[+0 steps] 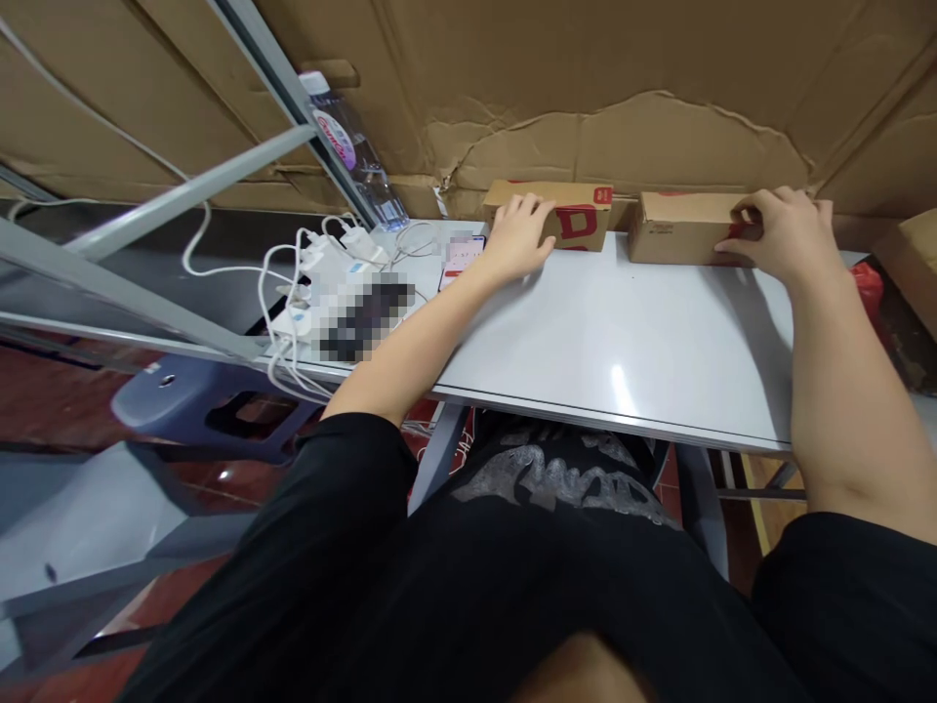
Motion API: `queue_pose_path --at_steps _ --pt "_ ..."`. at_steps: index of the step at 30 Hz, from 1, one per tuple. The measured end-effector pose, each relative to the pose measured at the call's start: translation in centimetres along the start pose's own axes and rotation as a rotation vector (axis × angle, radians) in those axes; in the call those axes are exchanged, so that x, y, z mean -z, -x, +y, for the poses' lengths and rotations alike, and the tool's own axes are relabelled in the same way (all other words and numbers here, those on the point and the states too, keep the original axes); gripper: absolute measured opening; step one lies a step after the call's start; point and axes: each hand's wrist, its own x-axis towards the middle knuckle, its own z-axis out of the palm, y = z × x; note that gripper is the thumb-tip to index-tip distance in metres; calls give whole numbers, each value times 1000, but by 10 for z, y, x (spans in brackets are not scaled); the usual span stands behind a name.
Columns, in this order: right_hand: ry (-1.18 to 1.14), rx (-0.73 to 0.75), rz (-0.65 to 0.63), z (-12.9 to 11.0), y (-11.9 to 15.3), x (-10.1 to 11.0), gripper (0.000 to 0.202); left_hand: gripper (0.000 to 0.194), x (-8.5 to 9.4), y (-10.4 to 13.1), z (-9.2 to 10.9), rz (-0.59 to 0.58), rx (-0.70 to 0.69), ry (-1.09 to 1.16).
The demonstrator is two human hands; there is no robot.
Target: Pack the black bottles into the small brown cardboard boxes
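Observation:
Two small brown cardboard boxes stand along the back of a white tabletop. My left hand (518, 237) rests against the front and top of the left box (578, 217), which bears red print; its fingers are spread. At the other box (677, 229), my right hand (783, 232) grips the right end, with the thumb on the front face and the fingers curled over the top. The far end of that box is hidden behind the hand.
A phone (463, 258), a white power strip (351, 264) with cables and a blurred dark object lie at the left. A clear bottle (358, 156) leans by the metal frame. A red bag (869, 291) and another carton (912, 268) are at the right.

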Motion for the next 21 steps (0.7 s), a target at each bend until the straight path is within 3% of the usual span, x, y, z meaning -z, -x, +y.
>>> queue_pose_path --at_steps 5,9,13,17,21 --pt "26 -44 68 14 -3 -16 48 94 -5 -39 13 -104 -47 -81" --pt "20 -40 87 20 -3 -23 54 96 -4 -73 20 -151 43 -139" --pt "97 -28 53 12 2 -22 58 116 -4 -73 38 -175 82 -269" --pt "105 -27 86 4 7 -25 79 128 6 -63 70 -268 92 -357" --pt "38 4 118 7 5 -37 81 83 35 -63 110 -384 170 -338"
